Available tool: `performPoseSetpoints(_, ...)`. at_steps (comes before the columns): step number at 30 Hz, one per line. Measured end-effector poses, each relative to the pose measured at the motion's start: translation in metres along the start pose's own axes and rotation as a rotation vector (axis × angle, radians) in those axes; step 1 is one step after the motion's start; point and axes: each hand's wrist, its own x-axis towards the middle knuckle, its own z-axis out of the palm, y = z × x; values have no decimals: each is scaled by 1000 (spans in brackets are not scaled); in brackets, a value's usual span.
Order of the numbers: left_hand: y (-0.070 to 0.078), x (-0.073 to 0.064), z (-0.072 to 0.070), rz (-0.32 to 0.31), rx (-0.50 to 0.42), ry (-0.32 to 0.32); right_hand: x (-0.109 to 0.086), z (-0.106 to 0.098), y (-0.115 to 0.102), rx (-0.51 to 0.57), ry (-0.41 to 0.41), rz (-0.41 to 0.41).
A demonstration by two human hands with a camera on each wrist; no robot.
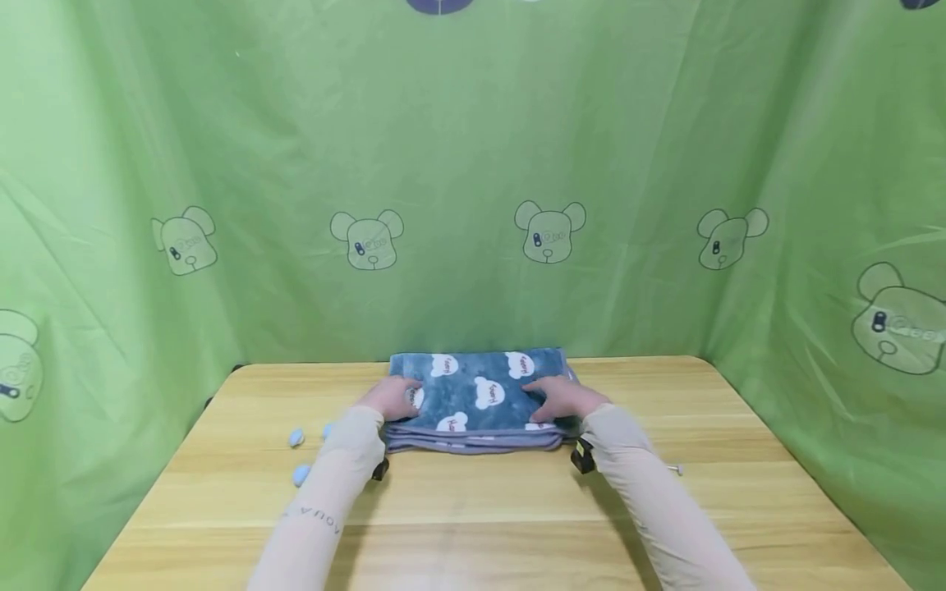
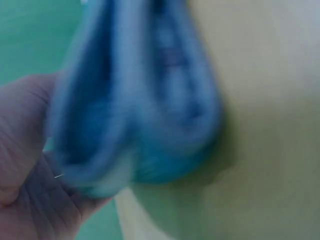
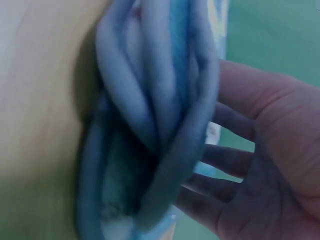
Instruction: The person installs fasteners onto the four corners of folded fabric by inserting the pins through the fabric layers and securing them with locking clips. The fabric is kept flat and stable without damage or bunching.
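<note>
A folded plush blanket (image 1: 473, 394), teal with white bear-head prints and a grey-blue edge binding, lies at the far side of the table. My left hand (image 1: 390, 397) rests on top of its left end, thumb and fingers spread apart. At the right end, my right hand (image 1: 565, 396) touches the top in the same way, its fingers extended. Stacked folds of the blanket (image 3: 160, 90) face the right wrist view, where the fingertips are hidden behind them. Motion blurs the blanket (image 2: 130, 100) in the left wrist view.
Light blue oval pieces (image 1: 296, 437) lie on the wooden table (image 1: 473, 525) beside my left forearm. A small metal pin-like object (image 1: 676, 469) is right of my right forearm. Green curtain (image 1: 458, 164) with bear outlines encloses the back and sides.
</note>
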Motion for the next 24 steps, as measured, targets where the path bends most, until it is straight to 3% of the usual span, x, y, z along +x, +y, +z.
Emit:
performPoseSetpoints(5,7,0,4,4,6,-5,2,2,-8,-23,-30,75)
performPoseSetpoints(9,8,-5,3,11,39,-10,-1,3,-14,-19,-40,82)
performPoseSetpoints(24,24,-37,0,53,73,-46,-31,9,-24,-47,-21,32)
